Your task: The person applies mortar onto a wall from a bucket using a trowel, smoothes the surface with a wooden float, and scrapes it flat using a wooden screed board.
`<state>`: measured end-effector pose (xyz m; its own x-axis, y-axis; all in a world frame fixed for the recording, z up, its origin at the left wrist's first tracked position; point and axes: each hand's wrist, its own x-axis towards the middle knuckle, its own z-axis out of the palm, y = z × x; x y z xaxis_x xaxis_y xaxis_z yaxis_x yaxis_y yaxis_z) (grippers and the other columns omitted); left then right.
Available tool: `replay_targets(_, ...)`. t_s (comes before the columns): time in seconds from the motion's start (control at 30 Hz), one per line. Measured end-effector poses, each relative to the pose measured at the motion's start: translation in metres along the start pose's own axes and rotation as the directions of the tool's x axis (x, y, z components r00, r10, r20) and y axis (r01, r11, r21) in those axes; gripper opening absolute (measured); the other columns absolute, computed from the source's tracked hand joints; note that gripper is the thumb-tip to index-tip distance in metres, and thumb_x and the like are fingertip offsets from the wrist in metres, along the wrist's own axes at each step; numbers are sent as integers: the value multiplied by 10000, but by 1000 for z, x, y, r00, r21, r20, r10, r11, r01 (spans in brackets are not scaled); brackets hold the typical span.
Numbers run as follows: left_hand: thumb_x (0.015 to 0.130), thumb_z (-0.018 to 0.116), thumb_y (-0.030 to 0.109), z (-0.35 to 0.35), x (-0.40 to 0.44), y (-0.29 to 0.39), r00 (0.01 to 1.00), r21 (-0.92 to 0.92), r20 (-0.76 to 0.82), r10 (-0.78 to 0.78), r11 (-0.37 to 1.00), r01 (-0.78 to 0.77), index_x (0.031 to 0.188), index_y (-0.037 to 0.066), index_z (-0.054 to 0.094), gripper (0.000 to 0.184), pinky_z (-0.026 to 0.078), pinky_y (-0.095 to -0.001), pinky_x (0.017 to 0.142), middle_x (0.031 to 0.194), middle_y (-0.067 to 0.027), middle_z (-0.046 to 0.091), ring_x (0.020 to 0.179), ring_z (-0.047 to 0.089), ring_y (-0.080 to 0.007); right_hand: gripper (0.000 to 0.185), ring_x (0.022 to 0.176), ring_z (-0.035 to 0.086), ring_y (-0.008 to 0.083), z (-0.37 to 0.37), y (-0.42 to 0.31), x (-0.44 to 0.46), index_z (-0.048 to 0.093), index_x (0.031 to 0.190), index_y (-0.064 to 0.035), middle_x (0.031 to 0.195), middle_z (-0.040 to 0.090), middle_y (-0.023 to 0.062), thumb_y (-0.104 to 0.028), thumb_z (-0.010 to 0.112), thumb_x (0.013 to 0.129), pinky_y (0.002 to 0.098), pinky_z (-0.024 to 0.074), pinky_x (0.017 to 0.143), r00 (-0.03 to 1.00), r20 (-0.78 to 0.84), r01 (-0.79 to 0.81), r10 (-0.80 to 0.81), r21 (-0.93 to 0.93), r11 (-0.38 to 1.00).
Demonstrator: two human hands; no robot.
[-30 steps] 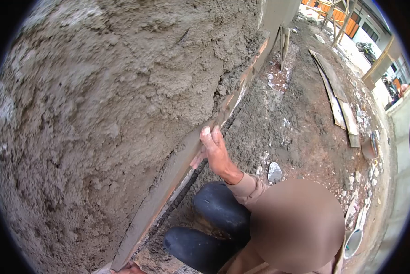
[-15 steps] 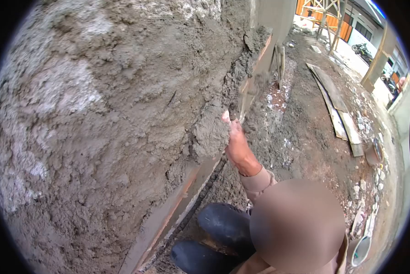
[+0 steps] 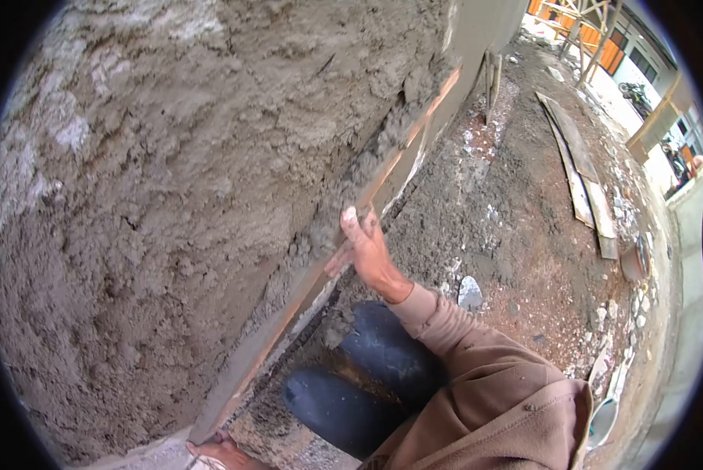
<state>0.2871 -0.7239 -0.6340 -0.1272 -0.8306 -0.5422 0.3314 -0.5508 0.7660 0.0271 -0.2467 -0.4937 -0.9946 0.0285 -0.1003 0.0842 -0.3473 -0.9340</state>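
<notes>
A long wooden board with a worn orange-brown edge runs slantwise along the foot of a wall coated in rough wet mortar. My right hand grips the board about midway, its thumb on the mortar side and fingers bent round the lower face. At the board's near end, low in the view, my left hand holds on with its fingers against the end; part of that hand is cut off. Loose mortar is heaped along the board's upper edge beyond my right hand.
My dark boots stand close to the wall. A grey flat piece lies on the rubble-strewn ground. Farther right are long planks, a bucket and a second container. Wooden scaffolding stands at the back.
My right hand has moved down and left from the mortar lump onto the board. The lump there now looks flattened. My left hand has come into view at the board's near end.
</notes>
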Motion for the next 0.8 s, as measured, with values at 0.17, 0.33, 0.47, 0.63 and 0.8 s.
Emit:
replay_targets(0.17, 857, 459, 571, 47, -90, 11, 990, 27, 109, 94, 995, -98, 1356, 104, 477, 684, 519, -363, 863, 1360, -64, 539, 1186, 550, -236, 651, 554, 646, 295, -20, -79, 45, 221, 1340, 118, 913, 571, 278, -405, 424, 1011, 346, 591, 436, 964, 15, 265, -265, -7, 964)
replay_targets(0.33, 884, 424, 611, 61, -154, 28, 914, -11, 377, 153, 987, -160, 1445, 79, 367, 775, 398, -463, 1073, 1457, -132, 420, 1318, 429, -328, 882, 604, 663, 306, -37, -105, 53, 171, 1366, 206, 1057, 556, 375, -536, 450, 978, 358, 588, 504, 930, 120, 359, -348, -85, 929)
replay_targets(0.47, 914, 439, 658, 57, -149, 35, 948, -1, 254, 194, 980, -200, 1544, 166, -3, 913, 377, -594, 1065, 1580, -227, 48, 1411, 184, -486, 779, 760, 669, 317, -33, -94, 59, 278, 1298, 157, 1066, 556, 336, -530, 458, 980, 362, 583, 587, 970, 98, 232, -222, -105, 967)
replay_targets(0.63, 884, 478, 683, 6, -74, 38, 927, -49, 350, 139, 990, -130, 1535, 130, 125, 924, 398, -546, 1049, 1551, -223, 196, 1385, 278, -442, 729, 780, 662, 326, -15, -30, 28, 249, 1320, 157, 1093, 539, 342, -485, 406, 1012, 368, 581, 609, 984, 60, 172, -165, -147, 974)
replay_targets(0.8, 881, 462, 654, -40, 1, 26, 961, 34, 255, 106, 992, -118, 1504, 149, 254, 828, 306, -511, 1116, 1537, -97, 283, 1417, 270, -304, 882, 640, 686, 376, -21, 75, 18, 134, 1328, 190, 985, 567, 380, -531, 490, 966, 394, 611, 509, 983, 177, 31, -43, 67, 997)
